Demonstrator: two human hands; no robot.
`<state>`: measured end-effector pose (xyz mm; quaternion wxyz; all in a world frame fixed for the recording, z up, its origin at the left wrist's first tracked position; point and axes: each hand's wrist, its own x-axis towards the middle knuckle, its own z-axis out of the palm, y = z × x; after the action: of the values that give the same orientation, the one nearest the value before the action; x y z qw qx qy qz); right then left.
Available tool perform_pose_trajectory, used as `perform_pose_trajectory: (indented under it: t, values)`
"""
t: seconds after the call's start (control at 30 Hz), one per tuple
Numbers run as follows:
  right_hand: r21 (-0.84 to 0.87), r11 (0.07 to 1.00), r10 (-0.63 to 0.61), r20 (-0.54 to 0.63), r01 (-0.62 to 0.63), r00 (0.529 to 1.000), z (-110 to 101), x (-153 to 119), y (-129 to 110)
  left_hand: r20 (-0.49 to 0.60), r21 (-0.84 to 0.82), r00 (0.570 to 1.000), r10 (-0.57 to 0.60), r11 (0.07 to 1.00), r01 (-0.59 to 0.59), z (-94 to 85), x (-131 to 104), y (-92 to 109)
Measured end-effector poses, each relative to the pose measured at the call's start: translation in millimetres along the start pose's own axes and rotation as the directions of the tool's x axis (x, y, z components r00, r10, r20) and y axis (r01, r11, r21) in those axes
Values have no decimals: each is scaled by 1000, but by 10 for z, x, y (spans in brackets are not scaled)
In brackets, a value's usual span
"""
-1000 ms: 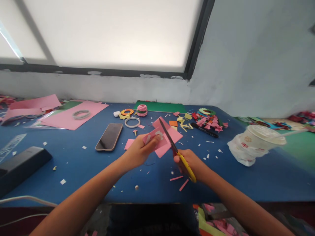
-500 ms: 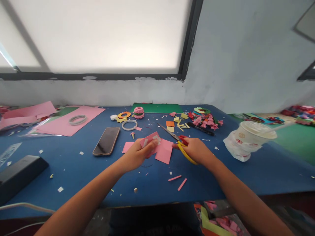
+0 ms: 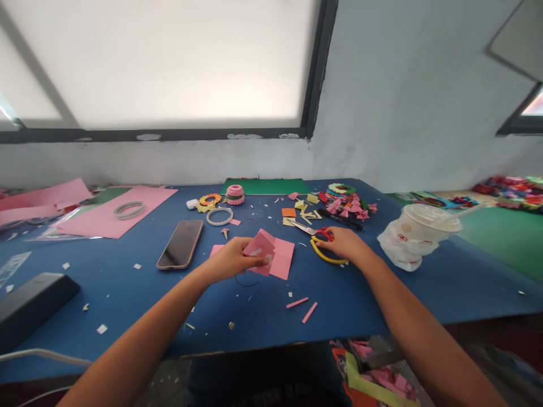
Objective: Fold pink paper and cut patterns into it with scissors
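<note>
My left hand (image 3: 233, 260) is closed on a folded piece of pink paper (image 3: 260, 249) with whitish strips on its face, held just above the table. Beneath and beside it lie a flat pink paper square (image 3: 282, 259) and another pink piece, mostly hidden by the hand. My right hand (image 3: 344, 244) grips the scissors (image 3: 326, 251), which have red and yellow handles; their blades point left toward small yellow and orange paper squares (image 3: 289, 212). Two thin pink strips (image 3: 303, 310) lie nearer the table's front edge.
A phone (image 3: 180, 244) and a tape roll (image 3: 219, 216) lie left of centre. Pink sheets (image 3: 102, 217) carry another tape roll. A ring of folded pink pieces (image 3: 235, 194) stands behind. At right are a black pen (image 3: 341, 219), a folded-paper pile (image 3: 345, 203) and a lidded cup (image 3: 418, 234).
My right hand has moved right with the scissors, away from the pink paper, and lowered them toward the table. The paper in my left hand has tilted more upright. The view has shifted slightly.
</note>
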<state>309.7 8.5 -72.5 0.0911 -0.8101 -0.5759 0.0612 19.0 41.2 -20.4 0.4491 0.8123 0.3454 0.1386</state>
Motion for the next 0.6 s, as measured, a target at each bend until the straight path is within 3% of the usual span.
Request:
perform_pose_trajectory:
  t: [0.37, 0.6]
  values:
    - [13, 1000, -3, 11, 3, 1000, 21, 35, -9, 14, -16, 1000, -27, 1000, 27, -37, 92, -147]
    - [9, 1000, -23, 1, 23, 1000, 24, 18, -33, 5, 105, 999, -41, 994, 40, -89, 80, -179]
